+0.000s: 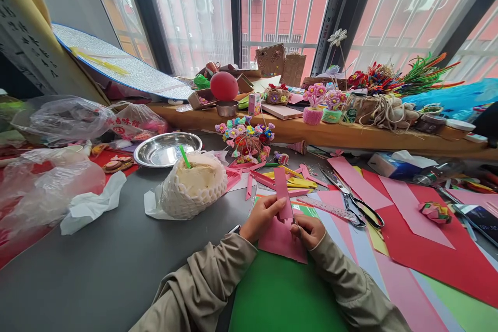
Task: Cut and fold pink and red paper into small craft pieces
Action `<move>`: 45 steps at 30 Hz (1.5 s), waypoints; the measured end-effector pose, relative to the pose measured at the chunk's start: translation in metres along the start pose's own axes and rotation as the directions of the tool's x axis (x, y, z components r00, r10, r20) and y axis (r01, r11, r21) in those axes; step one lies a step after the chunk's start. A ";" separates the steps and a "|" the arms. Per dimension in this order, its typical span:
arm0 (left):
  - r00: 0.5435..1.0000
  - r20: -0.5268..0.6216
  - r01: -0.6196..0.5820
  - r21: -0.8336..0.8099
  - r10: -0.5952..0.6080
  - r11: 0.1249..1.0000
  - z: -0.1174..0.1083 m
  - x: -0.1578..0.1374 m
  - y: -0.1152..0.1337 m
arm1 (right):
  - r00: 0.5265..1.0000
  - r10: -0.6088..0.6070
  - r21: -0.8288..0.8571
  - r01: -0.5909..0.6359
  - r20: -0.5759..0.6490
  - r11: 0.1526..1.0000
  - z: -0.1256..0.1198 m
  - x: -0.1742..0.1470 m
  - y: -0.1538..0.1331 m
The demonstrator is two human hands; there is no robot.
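Observation:
My left hand (267, 212) pinches a pink paper strip (283, 192) between thumb and fingers and holds it upright. Close beside it, my right hand (309, 231) is closed at the strip's lower edge. A thin dark tool (294, 221) pokes out of its fingers; its kind is too small to tell. Below both hands lies a larger pink paper piece (282, 243) on a green sheet (288, 290). Folded pink and yellow paper strips (299, 179) are scattered just beyond the hands. A clear ruler (324, 207) and large scissors (352, 199) lie to the right.
A coconut with a green straw (196, 181) stands in foam netting left of my hands, before a metal plate (168, 149). Plastic bags (58, 181) crowd the far left. Red paper (424, 233) spreads rightward. Craft flowers (247, 137) and a red balloon (224, 86) are near the windows.

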State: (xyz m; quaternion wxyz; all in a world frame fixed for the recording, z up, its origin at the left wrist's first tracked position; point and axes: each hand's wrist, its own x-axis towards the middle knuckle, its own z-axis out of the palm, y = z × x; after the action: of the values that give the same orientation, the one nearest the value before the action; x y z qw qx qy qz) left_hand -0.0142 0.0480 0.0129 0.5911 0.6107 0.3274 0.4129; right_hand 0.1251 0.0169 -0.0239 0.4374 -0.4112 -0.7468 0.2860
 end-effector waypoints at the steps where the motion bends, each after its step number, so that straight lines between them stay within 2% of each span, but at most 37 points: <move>1: 1.000 -0.002 -0.001 0.001 0.001 1.000 0.000 0.000 0.000 | 1.000 0.000 0.006 0.000 -0.003 1.000 0.000 0.000 0.000; 7: 0.999 0.014 0.031 -0.011 -0.031 0.999 0.001 -0.001 0.000 | 1.000 0.004 0.026 -0.004 0.000 1.000 0.001 0.000 -0.001; 13: 1.000 0.014 0.023 -0.025 -0.023 0.999 0.002 -0.001 0.001 | 0.999 0.011 -0.001 -0.011 -0.038 1.000 0.000 0.001 0.000; 17: 1.000 0.014 0.008 -0.003 -0.008 1.000 0.001 -0.001 0.001 | 1.000 0.011 -0.013 -0.011 -0.016 1.000 -0.001 0.002 0.000; 23: 1.000 0.000 -0.007 0.038 0.007 0.999 0.000 0.000 -0.001 | 0.982 0.118 0.033 -0.114 -0.151 0.993 -0.003 0.002 -0.006; 25: 0.999 -0.020 -0.029 0.065 0.031 0.997 0.000 0.000 -0.001 | 0.944 0.221 0.055 -0.214 -0.246 0.975 -0.005 0.003 -0.004; 26: 0.999 -0.029 -0.030 0.072 0.032 0.997 0.000 0.001 -0.001 | 0.906 0.289 0.075 -0.280 -0.310 0.957 -0.006 0.003 -0.002; 29: 0.999 -0.047 -0.011 0.063 0.014 0.998 0.000 0.002 -0.004 | 0.731 0.466 0.141 -0.463 -0.498 0.875 -0.010 0.004 0.010; 30: 0.998 -0.055 -0.005 0.057 0.008 0.998 0.000 0.003 -0.004 | 0.687 0.487 0.137 -0.499 -0.540 0.856 -0.011 0.004 0.015; 32: 0.997 -0.071 0.013 0.042 -0.010 0.999 0.001 0.004 -0.007 | 0.648 0.480 0.094 -0.536 -0.591 0.839 -0.011 0.003 0.021; 37: 0.995 -0.083 0.049 -0.025 -0.051 0.998 0.001 0.006 -0.012 | 0.644 0.439 -0.018 -0.576 -0.627 0.817 -0.009 0.002 0.016; 42: 0.994 -0.089 0.064 0.003 -0.064 0.998 0.000 0.007 -0.012 | 0.705 0.413 -0.122 -0.574 -0.577 0.809 -0.009 0.005 0.004; 45: 0.991 -0.100 0.098 0.049 -0.092 0.994 0.000 0.006 -0.010 | 0.705 0.432 -0.132 -0.592 -0.563 0.795 -0.008 0.004 0.002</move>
State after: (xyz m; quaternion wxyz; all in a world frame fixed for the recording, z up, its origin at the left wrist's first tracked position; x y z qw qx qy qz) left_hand -0.0105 0.0538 0.0041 0.5768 0.5890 0.3956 0.4047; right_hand 0.1318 0.0224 -0.0201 0.4503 -0.7263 -0.4936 0.1615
